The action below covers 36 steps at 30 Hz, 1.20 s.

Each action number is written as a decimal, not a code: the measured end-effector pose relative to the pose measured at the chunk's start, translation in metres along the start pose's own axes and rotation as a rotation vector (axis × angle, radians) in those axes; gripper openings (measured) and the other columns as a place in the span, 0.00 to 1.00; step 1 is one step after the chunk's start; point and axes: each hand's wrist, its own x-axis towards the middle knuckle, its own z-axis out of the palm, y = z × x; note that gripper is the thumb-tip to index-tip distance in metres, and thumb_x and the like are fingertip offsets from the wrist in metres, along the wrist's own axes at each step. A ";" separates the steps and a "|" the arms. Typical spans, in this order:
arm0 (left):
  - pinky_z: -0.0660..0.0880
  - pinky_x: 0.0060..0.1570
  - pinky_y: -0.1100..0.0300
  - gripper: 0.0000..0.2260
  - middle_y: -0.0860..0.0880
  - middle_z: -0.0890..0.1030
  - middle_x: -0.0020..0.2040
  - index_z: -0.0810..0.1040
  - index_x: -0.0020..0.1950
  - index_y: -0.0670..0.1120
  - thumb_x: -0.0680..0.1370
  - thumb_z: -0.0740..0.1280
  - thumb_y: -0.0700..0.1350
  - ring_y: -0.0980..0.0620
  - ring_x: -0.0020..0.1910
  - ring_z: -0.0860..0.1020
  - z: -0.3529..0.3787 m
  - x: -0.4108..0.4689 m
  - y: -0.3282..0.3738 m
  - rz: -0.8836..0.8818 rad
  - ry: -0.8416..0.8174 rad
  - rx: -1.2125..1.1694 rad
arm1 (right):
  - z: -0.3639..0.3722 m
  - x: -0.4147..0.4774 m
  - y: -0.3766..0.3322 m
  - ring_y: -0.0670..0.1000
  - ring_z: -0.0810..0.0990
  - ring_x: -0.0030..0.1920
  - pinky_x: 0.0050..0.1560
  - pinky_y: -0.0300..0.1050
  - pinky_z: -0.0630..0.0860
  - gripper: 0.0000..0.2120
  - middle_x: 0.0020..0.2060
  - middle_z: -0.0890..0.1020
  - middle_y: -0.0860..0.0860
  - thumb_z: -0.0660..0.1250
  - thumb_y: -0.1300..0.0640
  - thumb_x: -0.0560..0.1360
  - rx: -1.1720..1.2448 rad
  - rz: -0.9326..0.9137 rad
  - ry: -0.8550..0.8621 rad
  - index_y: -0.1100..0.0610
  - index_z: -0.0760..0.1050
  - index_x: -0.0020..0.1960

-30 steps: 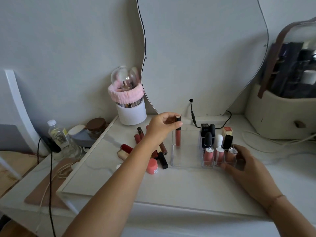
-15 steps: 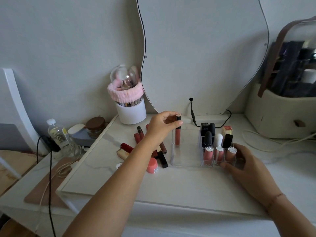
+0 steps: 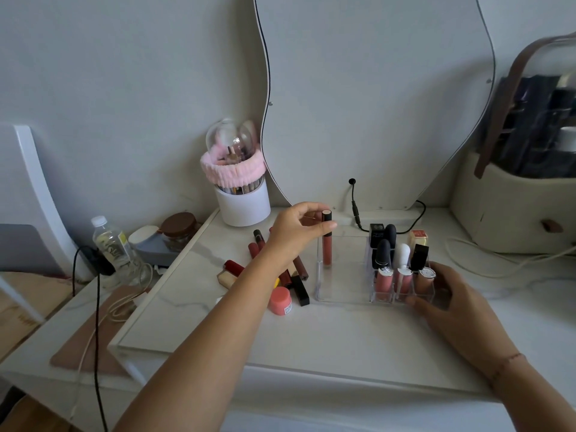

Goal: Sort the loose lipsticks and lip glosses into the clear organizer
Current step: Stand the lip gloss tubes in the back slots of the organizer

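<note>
A clear organizer (image 3: 343,295) stands on the white vanity top. Its right compartments hold several lipsticks and glosses (image 3: 402,263). My left hand (image 3: 296,235) pinches the black cap of a pink lip gloss tube (image 3: 326,247), which stands upright in the organizer's wide left section near its left wall. My right hand (image 3: 448,304) rests against the organizer's right front corner. Several loose lipsticks (image 3: 293,275) lie in a pile just left of the organizer, partly hidden by my left forearm, with a small pink jar (image 3: 280,300) in front of them.
A white brush holder with a pink headband (image 3: 241,194) stands behind the pile. A mirror (image 3: 374,88) leans on the wall, with a black cable (image 3: 355,207) below it. A beige bag (image 3: 514,207) sits at right. A water bottle (image 3: 109,241) and brown-lidded jar (image 3: 179,226) are at left.
My left hand has lowered the pink lip gloss a little deeper into the organizer's left section. My right hand has stayed on the organizer.
</note>
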 end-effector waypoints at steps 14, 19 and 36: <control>0.73 0.60 0.55 0.06 0.47 0.82 0.52 0.81 0.47 0.53 0.71 0.73 0.48 0.50 0.54 0.78 -0.134 -0.006 -0.063 -0.246 0.079 0.253 | 0.001 0.001 0.001 0.54 0.78 0.49 0.49 0.50 0.74 0.30 0.50 0.80 0.51 0.74 0.53 0.66 -0.017 0.009 -0.015 0.52 0.68 0.65; 0.71 0.46 0.73 0.08 0.54 0.83 0.49 0.83 0.47 0.56 0.69 0.74 0.51 0.64 0.47 0.78 -0.160 -0.030 -0.076 -0.300 -0.051 0.313 | 0.002 0.002 0.002 0.54 0.78 0.50 0.47 0.47 0.71 0.29 0.52 0.81 0.52 0.74 0.54 0.66 -0.033 -0.001 -0.007 0.53 0.69 0.65; 0.73 0.50 0.55 0.20 0.47 0.82 0.48 0.80 0.48 0.46 0.67 0.72 0.61 0.48 0.50 0.78 -0.116 0.038 -0.091 -0.466 0.172 0.384 | 0.001 0.001 0.000 0.51 0.76 0.45 0.45 0.46 0.69 0.30 0.46 0.78 0.48 0.75 0.55 0.65 -0.067 0.017 0.016 0.52 0.69 0.64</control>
